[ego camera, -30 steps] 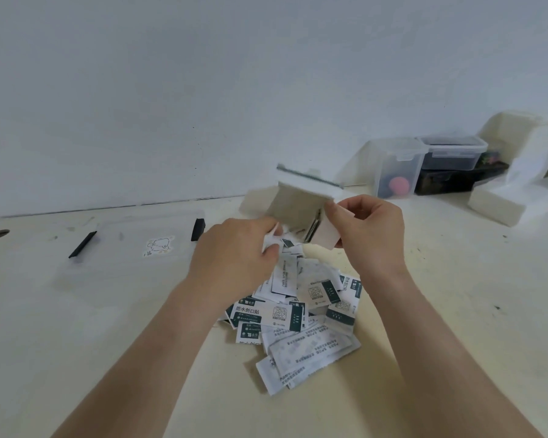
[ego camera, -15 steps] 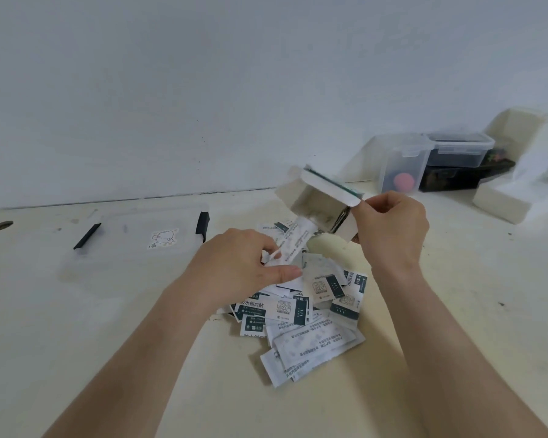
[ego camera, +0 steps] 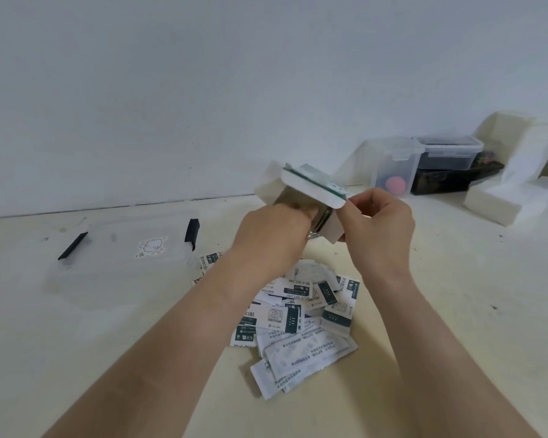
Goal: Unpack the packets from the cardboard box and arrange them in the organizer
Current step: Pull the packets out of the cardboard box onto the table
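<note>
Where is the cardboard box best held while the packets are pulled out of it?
Take the cardboard box by its right flap beside the mouth, from the right, where the right hand pinches it. The mouth tilts down toward the person, so a side grip leaves it free for the left hand.

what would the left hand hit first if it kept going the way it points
Probably the inside of the cardboard box, held by the right hand: the left hand points into its open end. Whether anything remains inside is hidden.
</note>
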`<action>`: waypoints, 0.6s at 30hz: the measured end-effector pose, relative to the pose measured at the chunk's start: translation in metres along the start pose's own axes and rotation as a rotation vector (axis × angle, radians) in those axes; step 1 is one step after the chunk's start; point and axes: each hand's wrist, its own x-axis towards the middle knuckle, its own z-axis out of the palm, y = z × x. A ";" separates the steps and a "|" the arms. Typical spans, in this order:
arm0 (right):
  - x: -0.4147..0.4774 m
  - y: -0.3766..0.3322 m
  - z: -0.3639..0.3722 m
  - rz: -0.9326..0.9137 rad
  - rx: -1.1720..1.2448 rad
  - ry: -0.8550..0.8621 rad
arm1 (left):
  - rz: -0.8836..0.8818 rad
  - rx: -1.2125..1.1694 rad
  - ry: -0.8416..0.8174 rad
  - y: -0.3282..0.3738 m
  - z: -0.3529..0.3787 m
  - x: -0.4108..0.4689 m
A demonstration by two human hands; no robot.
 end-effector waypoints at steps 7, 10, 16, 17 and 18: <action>-0.001 0.001 -0.005 -0.049 -0.147 0.023 | -0.022 -0.187 0.124 -0.002 -0.003 -0.014; 0.002 0.004 -0.004 0.002 -0.136 0.029 | 0.017 -0.333 0.245 -0.008 -0.002 -0.030; 0.004 0.006 -0.004 0.081 -0.102 0.009 | -0.127 -0.384 0.168 -0.015 -0.004 -0.055; 0.004 0.007 -0.003 0.085 -0.107 -0.006 | -0.165 -0.395 0.128 -0.017 -0.004 -0.057; 0.003 0.008 -0.003 0.083 -0.117 -0.022 | -0.193 -0.406 0.096 -0.018 -0.004 -0.059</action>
